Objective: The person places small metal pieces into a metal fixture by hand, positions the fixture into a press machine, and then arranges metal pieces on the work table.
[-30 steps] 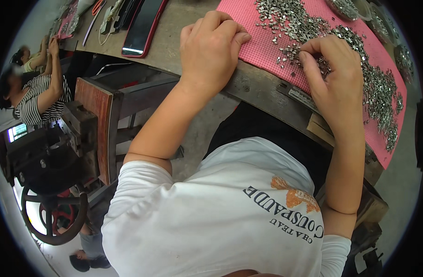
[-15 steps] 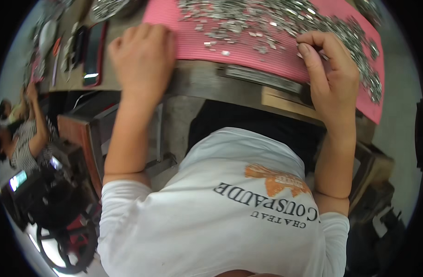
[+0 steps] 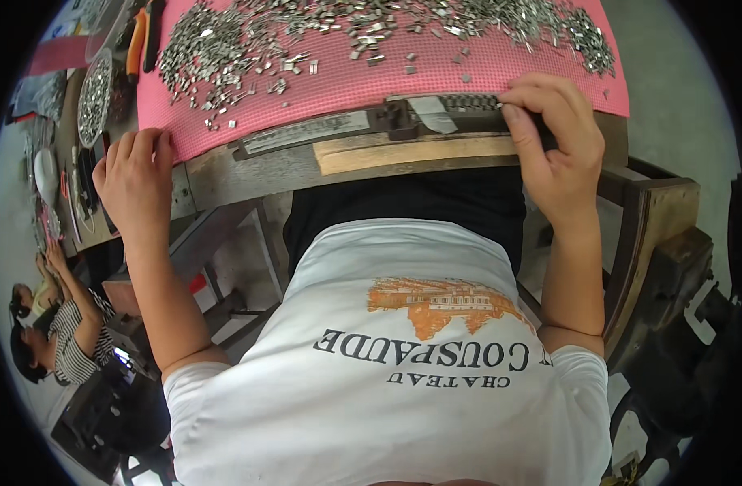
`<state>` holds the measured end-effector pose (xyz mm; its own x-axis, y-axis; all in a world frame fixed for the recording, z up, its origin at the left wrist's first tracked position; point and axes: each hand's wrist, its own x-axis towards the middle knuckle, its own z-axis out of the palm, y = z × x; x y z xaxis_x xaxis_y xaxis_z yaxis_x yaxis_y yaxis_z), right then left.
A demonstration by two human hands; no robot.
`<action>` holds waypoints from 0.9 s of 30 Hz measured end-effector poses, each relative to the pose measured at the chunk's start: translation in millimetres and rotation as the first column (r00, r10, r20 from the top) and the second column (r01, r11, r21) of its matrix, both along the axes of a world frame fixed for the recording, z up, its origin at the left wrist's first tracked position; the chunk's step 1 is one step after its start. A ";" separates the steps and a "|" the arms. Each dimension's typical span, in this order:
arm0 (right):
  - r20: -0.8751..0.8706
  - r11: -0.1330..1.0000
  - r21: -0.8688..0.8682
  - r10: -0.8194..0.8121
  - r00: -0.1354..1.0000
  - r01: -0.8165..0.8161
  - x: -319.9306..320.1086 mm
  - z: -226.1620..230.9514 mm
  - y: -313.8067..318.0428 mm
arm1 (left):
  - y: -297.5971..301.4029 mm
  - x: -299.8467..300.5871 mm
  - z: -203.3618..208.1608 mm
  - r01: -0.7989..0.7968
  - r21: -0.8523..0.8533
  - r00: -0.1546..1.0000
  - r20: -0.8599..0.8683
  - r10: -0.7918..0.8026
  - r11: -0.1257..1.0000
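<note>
At far left, a co-worker in a striped shirt (image 3: 77,344) sits beyond the bench. A clear container (image 3: 95,99) of metal bits and orange-handled pliers (image 3: 136,47) now show beside the pink mat (image 3: 209,139); the view has swung round since a second ago. The left hand (image 3: 136,185), then at the mat's near edge in mid-bench, is now at its left corner, fingers bent and close together; whether they grip anything, I cannot tell. Small metal pieces (image 3: 201,53) lie scattered across the mat. Along its near edge runs a long dark fixture (image 3: 306,134), with a row of pieces toward its right end. The right hand (image 3: 567,154), earlier above the pile, is now at that end, thumb and index fingertips together; I cannot tell whether a piece is between them.
</note>
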<state>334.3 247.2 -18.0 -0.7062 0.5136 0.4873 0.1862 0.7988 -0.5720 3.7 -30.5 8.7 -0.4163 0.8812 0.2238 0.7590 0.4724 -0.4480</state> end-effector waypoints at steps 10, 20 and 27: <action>-0.091 0.990 0.142 0.031 0.995 -0.018 6.3 -21.5 5.5 | 4.9 -1.4 14.9 -0.074 -0.110 0.988 0.130 0.088 0.991; -0.098 0.965 0.256 0.092 0.991 -0.064 4.4 -21.7 9.0 | 12.3 23.7 6.3 -0.280 0.248 0.813 0.576 0.091 0.927; -0.224 0.984 0.176 0.078 0.971 -0.039 4.9 -27.0 11.5 | 87.6 96.2 0.7 0.072 0.556 0.617 0.628 -0.475 0.828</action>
